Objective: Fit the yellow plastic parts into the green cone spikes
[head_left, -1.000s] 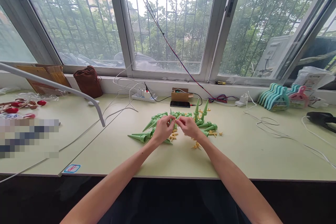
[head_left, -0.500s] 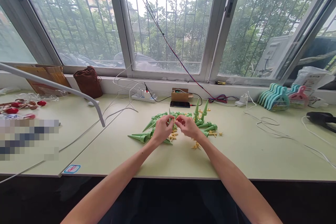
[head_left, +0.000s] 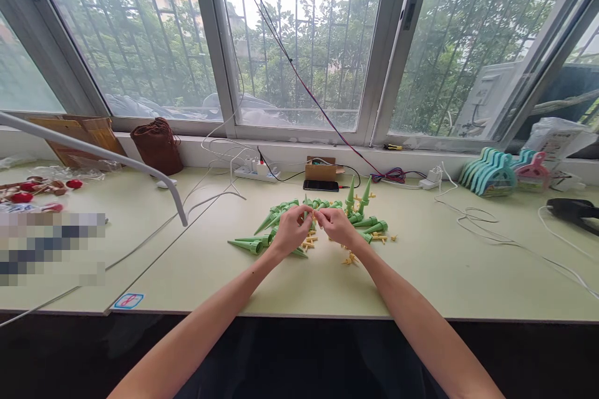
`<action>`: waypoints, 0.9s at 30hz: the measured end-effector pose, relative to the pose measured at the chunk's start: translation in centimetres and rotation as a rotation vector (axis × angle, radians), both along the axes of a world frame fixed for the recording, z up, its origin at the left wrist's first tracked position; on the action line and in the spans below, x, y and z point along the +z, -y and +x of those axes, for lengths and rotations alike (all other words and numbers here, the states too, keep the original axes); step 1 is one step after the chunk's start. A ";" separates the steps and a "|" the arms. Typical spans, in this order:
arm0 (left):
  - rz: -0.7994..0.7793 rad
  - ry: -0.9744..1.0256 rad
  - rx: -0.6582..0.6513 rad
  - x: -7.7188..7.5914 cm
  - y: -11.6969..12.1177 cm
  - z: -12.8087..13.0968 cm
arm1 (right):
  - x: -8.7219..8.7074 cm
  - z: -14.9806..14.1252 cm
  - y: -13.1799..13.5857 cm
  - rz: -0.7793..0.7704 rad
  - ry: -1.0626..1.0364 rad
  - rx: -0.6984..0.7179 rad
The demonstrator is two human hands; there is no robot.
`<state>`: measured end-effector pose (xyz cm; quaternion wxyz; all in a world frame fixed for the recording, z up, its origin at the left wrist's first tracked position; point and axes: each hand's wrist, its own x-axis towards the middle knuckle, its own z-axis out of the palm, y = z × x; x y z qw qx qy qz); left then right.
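My left hand is closed around a green plastic watering spike, whose pointed tip rises above the fingers. Against it, the fingers of my right hand are pinched at the spike's side; a small yellowish piece between the hands is mostly hidden. Green spikes lie in a loose pile left of and behind my hands. On the right, two spikes stand upright beside others lying down. Small yellow T-shaped pieces are scattered under and between my hands, with more yellow pieces below my right wrist.
Behind the pile are a phone, a small cardboard box and a power strip. A grey curved arm reaches in from the left. Teal hangers and white cables lie to the right.
The spike's tip has shifted slightly right and sits lower behind my left hand. My right fingers have curled in a little, closer to the left hand.
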<state>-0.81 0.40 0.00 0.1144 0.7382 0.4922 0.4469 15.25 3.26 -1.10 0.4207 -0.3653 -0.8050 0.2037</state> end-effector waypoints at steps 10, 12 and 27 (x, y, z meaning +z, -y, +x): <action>-0.009 0.019 0.065 -0.2 -0.1 0.1 | 0.4 -0.1 0.4 -0.027 -0.050 0.026; -0.014 0.016 0.060 -0.2 -0.2 0.1 | 0.3 0.0 0.4 -0.030 -0.042 0.024; 0.030 -0.023 0.034 -0.2 -0.1 0.1 | 0.0 -0.1 0.1 0.018 -0.015 0.011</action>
